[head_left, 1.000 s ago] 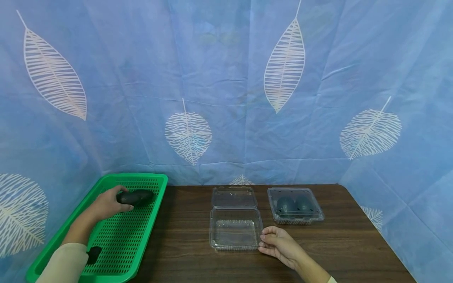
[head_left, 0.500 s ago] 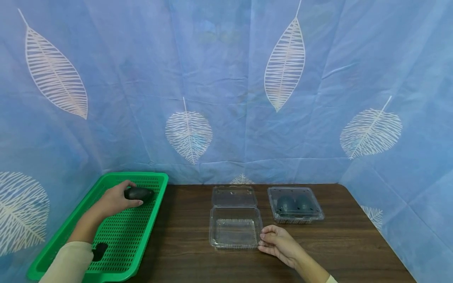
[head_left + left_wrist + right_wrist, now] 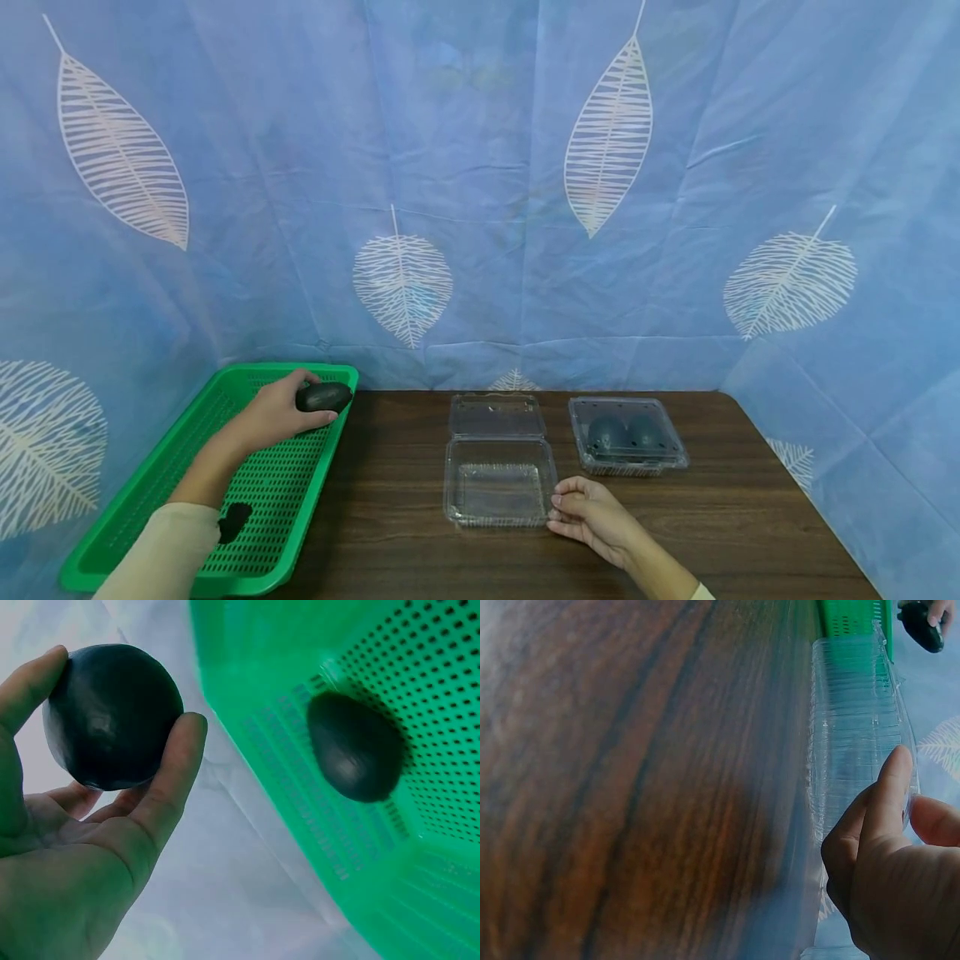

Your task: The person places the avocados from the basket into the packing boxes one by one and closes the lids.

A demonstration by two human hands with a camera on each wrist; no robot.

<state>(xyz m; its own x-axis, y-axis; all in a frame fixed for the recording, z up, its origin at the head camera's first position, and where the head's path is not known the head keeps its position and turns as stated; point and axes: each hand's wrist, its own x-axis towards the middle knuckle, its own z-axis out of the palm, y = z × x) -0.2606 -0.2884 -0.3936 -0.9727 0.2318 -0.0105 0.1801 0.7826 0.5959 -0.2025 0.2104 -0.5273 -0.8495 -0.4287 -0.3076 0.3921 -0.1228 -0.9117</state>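
Observation:
My left hand (image 3: 273, 412) grips a dark avocado (image 3: 324, 397) between thumb and fingers, over the far right end of the green basket (image 3: 318, 479). In the left wrist view the held avocado (image 3: 112, 716) looks round and smooth, raised clear of the basket. A second avocado (image 3: 356, 746) lies in the basket; my sleeve partly covers it in the head view. On the table, a clear plastic clamshell container (image 3: 498, 487) stands with its lid (image 3: 497, 417) folded back and nothing inside. My right hand (image 3: 596, 521) pinches its right rim between thumb and fingers.
A closed clamshell box (image 3: 628, 437) holding two dark avocados stands at the back right of the wooden table (image 3: 397, 500). Behind the table hangs a blue curtain (image 3: 480, 167) with white leaf prints. The basket stands at the left.
My left hand has taken the avocado up from the basket's floor and moved right, to the basket's far right rim. The right hand stays at the container's rim.

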